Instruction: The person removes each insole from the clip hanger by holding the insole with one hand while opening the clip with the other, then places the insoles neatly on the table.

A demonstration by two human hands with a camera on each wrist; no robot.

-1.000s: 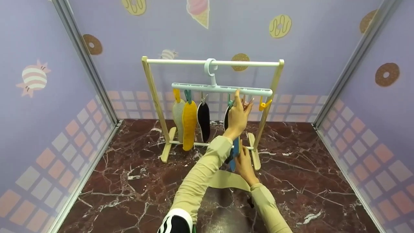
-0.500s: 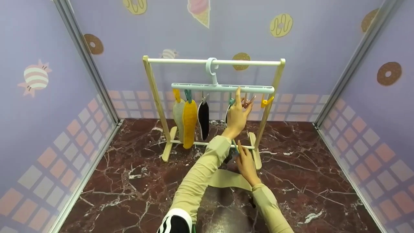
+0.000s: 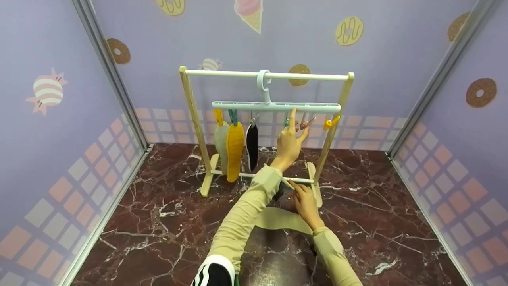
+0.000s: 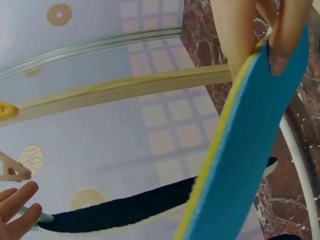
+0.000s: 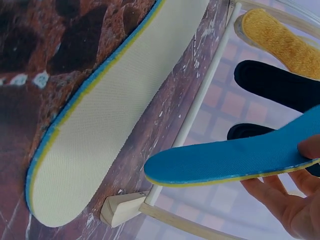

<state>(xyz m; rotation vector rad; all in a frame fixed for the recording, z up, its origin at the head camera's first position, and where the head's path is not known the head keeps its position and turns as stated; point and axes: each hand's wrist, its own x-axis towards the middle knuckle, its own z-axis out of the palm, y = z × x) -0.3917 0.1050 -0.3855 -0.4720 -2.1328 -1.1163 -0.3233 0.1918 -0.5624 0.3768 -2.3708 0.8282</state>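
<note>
- Right hand (image 3: 306, 202): pinches the blue insole (image 5: 225, 157) by its edge, thumb on the blue face, fingers against the underside; the insole projects past the fingertips, below the left hand.
- Left hand (image 3: 289, 145): fingers relaxed, index raised to the hanger (image 3: 246, 106), thumb near the pink clip (image 3: 305, 125).
- Pale insole (image 3: 281, 219): flat on the marbled surface (image 3: 158, 246), between the forearms.

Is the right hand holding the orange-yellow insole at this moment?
No, the right hand pinches a blue insole, while the orange-yellow insole hangs from a clip.
</note>
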